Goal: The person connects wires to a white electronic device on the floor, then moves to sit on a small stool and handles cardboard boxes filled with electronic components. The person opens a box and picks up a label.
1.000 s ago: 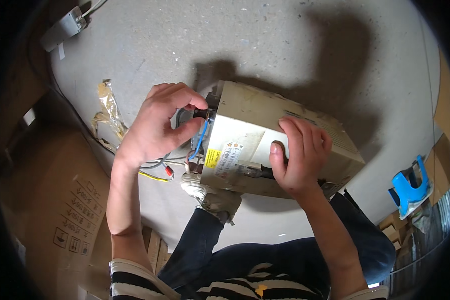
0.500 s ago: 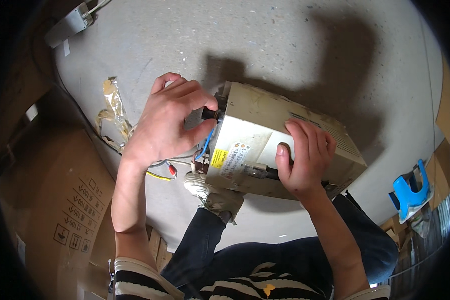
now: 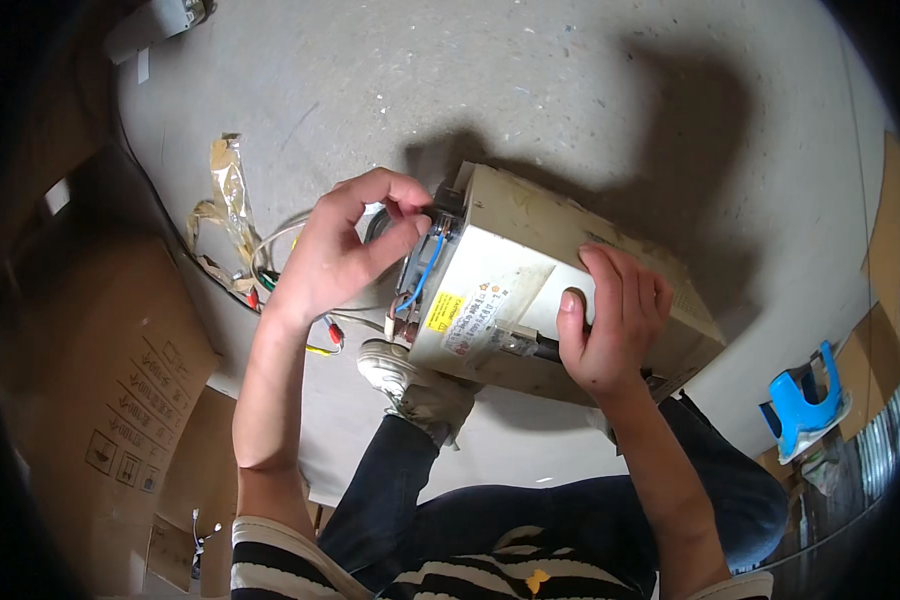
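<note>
The left hand [image 3: 348,252] hides part of the metal case's [image 3: 525,228] wired end, and whether its fingertips hold anything there cannot be told. The right hand [image 3: 615,318] covers part of the black handle [image 3: 548,348], hiding how it grips. Print on the yellow label [image 3: 445,312] is too small to tell. At the floor's [image 3: 320,110] far left corner, the upper edge cuts off a grey box [image 3: 157,28]. The lower edge cuts the striped shirt [image 3: 288,562].
</note>
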A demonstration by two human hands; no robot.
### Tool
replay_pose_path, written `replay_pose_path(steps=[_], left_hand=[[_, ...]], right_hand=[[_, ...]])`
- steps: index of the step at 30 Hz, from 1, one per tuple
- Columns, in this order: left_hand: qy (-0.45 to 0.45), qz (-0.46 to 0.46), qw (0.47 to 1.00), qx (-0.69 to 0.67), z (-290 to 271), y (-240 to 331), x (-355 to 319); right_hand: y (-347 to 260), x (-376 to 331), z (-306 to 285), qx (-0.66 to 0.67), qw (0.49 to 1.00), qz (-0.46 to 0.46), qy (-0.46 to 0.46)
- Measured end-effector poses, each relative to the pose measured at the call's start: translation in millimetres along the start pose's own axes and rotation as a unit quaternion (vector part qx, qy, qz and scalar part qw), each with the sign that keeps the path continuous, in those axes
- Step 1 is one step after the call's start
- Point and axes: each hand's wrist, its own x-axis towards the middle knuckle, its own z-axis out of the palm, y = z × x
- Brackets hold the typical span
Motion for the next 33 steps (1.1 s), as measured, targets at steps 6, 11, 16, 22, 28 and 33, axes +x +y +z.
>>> replay_pose_path(steps=[6, 11, 16, 22, 28, 33], left_hand=[[0.060, -0.007, 0.995, 0.075, 5, 1, -30], [0.078, 0.058, 0.969, 0.228, 23, -3, -48], [0.100, 0.100, 0.960, 0.239, 31, 1, -50], [0.169, 0.144, 0.946, 0.236, 41, -12, -54], [0.198, 0.121, 0.948, 0.216, 36, -17, -58], [0.209, 0.077, 0.958, 0.179, 42, -22, -57]], right_hand=[[2, -5, 2, -0.019, 1.000, -0.004, 0.006], [2, -4, 4, -0.031, 0.999, -0.021, 0.014], [3, -4, 4, -0.046, 0.998, -0.035, 0.014], [1, -4, 4, -0.060, 0.997, -0.048, 0.027], [-2, -5, 6, -0.051, 0.997, -0.048, 0.025], [6, -7, 9, -0.048, 0.997, -0.046, 0.041]])
